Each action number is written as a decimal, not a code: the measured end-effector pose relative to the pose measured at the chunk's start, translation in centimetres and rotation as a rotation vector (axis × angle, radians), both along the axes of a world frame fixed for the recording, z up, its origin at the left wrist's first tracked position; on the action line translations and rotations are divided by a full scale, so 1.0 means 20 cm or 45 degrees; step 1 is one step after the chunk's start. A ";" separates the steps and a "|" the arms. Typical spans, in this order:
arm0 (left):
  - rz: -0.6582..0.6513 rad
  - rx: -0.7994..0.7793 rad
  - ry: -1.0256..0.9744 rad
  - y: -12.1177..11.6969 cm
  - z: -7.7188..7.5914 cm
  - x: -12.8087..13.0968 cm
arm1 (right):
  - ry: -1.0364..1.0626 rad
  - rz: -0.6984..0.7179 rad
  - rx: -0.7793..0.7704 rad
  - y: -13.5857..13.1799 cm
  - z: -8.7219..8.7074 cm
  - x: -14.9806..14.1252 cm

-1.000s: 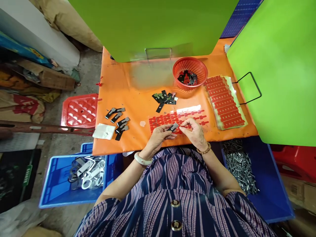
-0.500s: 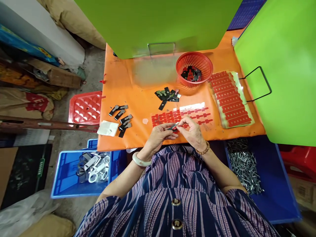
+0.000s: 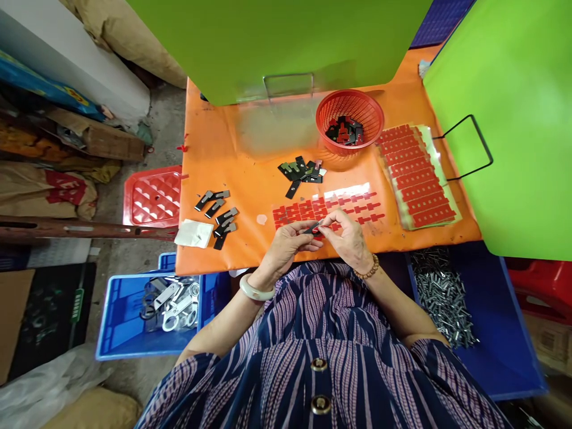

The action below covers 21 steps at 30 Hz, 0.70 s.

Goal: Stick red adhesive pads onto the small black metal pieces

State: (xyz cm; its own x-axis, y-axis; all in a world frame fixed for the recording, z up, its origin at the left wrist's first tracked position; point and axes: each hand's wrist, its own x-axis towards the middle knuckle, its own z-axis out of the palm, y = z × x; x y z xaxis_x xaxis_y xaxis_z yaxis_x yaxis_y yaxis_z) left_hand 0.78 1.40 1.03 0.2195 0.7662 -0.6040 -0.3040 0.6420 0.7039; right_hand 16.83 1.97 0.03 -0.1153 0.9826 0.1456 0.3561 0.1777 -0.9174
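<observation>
My left hand [image 3: 290, 242] pinches a small black flat piece [image 3: 310, 229] above the table's near edge. My right hand [image 3: 345, 237] has its thumb and fingertips closed at the piece's right end, where a bit of red shows; whether that is a sticker is too small to tell. Just beyond the hands lies a sheet of red cut-out stickers [image 3: 292, 211], partly covered by my fingers. A pile of black flat pieces [image 3: 295, 173] sits farther back. More black pieces with grey ends [image 3: 227, 215] are spread at the left.
A red basket [image 3: 328, 138] holds black and red pieces. Stacked red sticker sheets [image 3: 417, 179] lie at the right. Green boards [image 3: 513, 137] stand behind and right. A white packet [image 3: 193, 233] is at the left edge. Blue bins [image 3: 129, 342] with metal parts flank me below the orange table [image 3: 250, 250].
The view has shifted slightly. Both hands stay together at the black piece, which has tilted a little between the fingers.
</observation>
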 end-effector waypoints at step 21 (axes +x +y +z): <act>0.010 -0.029 -0.004 0.01 0.00 0.00 | -0.043 0.014 0.022 0.00 0.00 0.01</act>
State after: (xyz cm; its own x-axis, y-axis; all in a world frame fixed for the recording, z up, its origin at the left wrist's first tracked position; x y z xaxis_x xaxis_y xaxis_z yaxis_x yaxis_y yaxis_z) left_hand 0.79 1.52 1.09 0.2154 0.7541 -0.6204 -0.3109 0.6552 0.6885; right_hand 17.06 1.90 0.03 -0.1311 0.9786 0.1586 0.3847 0.1976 -0.9017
